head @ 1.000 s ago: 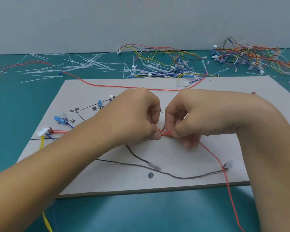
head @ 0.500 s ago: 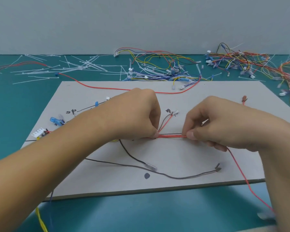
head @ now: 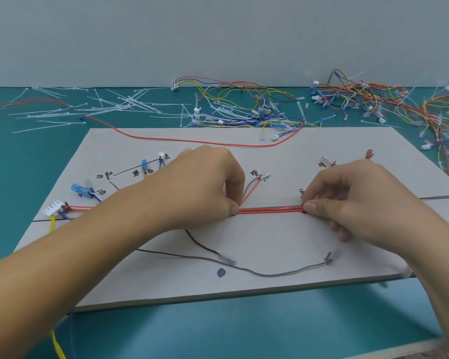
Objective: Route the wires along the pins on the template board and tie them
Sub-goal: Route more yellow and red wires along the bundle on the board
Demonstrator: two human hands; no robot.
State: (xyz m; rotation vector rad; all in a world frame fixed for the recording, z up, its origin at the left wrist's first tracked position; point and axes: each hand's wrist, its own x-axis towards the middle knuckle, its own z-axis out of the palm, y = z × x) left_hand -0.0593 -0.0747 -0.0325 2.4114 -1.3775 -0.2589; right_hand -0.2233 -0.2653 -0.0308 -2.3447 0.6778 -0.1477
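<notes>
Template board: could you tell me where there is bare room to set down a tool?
Free: on the template board, between the red wire bundle and the grey wire; also the teal mat before its near edge. Crowded: cable ties and wire harnesses behind, connectors at its left end.

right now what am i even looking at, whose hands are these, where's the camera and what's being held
No machine here: a person works with two bare hands, and every picture comes from one camera worn on their head, looking forward and down. On the teal table lies a grey template board with hand-written labels and drawn lines. The left hand and the right hand each pinch a bundle of red wires, stretched straight between them along the board. A grey wire lies loose nearer the person. Behind the board lie white cable ties and heaps of coloured wires.
</notes>
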